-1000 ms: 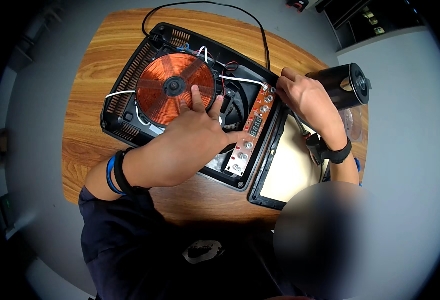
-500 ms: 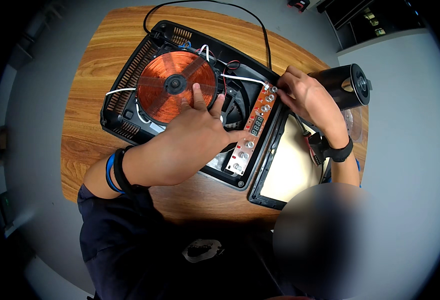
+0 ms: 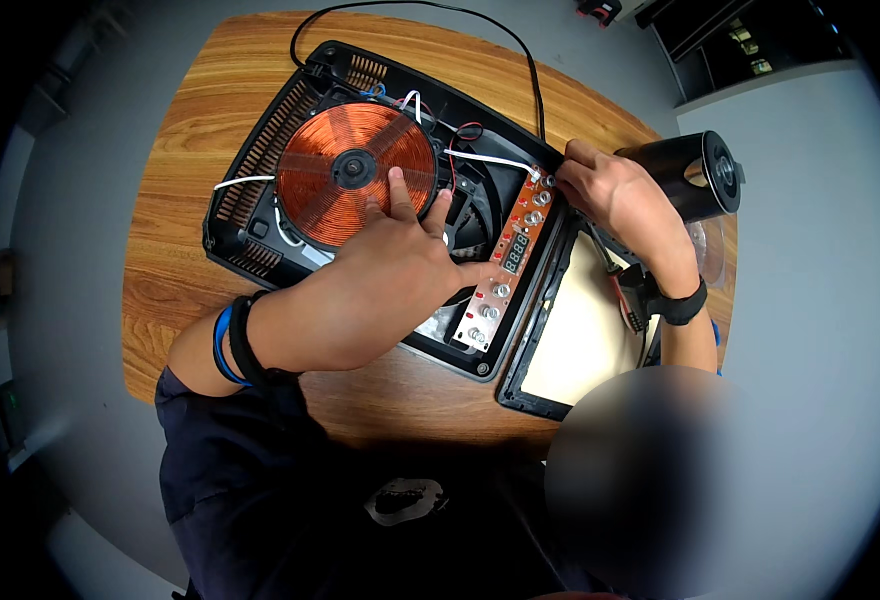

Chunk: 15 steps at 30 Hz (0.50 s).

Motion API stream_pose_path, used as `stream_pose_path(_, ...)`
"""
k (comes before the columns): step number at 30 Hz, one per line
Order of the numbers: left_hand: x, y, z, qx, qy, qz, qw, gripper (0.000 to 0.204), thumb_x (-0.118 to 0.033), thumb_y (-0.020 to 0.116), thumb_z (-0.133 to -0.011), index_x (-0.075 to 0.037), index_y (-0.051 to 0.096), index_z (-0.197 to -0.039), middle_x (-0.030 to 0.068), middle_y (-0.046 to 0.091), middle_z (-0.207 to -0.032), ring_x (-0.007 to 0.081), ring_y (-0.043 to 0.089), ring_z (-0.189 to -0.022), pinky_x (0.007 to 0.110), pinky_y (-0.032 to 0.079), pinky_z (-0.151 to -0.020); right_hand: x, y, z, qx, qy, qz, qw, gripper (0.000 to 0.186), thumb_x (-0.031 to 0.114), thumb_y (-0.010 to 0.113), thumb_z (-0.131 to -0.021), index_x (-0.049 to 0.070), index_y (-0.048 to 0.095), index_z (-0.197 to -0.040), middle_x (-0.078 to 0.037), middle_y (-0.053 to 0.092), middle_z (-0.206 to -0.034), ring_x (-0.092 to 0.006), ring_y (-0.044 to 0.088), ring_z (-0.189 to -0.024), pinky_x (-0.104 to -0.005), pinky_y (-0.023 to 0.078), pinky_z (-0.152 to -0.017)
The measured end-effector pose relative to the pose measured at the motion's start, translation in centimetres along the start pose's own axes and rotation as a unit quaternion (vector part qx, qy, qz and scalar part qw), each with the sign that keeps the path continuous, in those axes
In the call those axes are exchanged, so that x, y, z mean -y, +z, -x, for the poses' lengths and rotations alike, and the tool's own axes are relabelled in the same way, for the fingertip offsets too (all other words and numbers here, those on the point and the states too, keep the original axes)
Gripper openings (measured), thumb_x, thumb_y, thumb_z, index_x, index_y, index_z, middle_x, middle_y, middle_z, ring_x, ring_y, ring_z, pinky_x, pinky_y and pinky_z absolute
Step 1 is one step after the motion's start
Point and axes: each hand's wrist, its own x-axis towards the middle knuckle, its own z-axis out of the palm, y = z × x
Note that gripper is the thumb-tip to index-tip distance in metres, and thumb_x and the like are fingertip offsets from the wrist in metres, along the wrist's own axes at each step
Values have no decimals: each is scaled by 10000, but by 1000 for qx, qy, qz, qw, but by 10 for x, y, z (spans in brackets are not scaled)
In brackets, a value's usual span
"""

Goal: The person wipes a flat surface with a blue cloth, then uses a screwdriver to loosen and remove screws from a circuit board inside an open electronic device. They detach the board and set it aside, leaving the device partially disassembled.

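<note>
An opened induction cooker's black housing (image 3: 260, 228) lies at an angle on the table, with a round copper coil (image 3: 310, 190) in its left part. My left hand (image 3: 385, 265) is spread over it, fingertips on the coil's edge and thumb on the control board (image 3: 501, 291). This long narrow board has a digit display, small round buttons and red parts. At its far end my right hand (image 3: 620, 192) has its fingers bent together by the housing's corner. What they hold, if anything, is hidden. A white cable (image 3: 490, 157) runs to the board's far end.
A dark-framed panel (image 3: 578, 335) with a pale face lies right of the housing, wires over it. A black cylinder (image 3: 675, 175) and a clear container (image 3: 710, 250) are at the wooden table's (image 3: 180, 130) right edge. A black power cord (image 3: 530, 75) loops behind.
Almost nothing differs. My right hand has shifted very slightly at the housing's corner, its fingers a bit more tucked in. My left hand keeps its place on the coil and board.
</note>
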Motion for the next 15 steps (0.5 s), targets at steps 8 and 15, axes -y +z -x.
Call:
stream_pose_path(8, 1, 6, 0, -14, 3, 1, 1000, 960, 130, 528, -1088, -521, 453, -1790, 445, 410, -1763, 782, 471, -1503, 518, 701, -1008, -2, 5, 3, -30, 21, -24, 999, 111, 55, 825, -986, -3, 759, -1054, -155, 697, -1032, -390, 753, -875, -490, 624, -796)
stream_pose_path(15, 1, 3, 0, -3, 1, 5, 1000, 976, 139, 531, -1078, -523, 449, -1791, 446, 397, -1768, 781, 466, -1505, 510, 705, -997, -1, 6, 3, -40, 29, -29, 998, 101, 40, 820, -986, -13, 757, -1044, -166, 693, -1018, -395, 754, -871, -491, 627, -801)
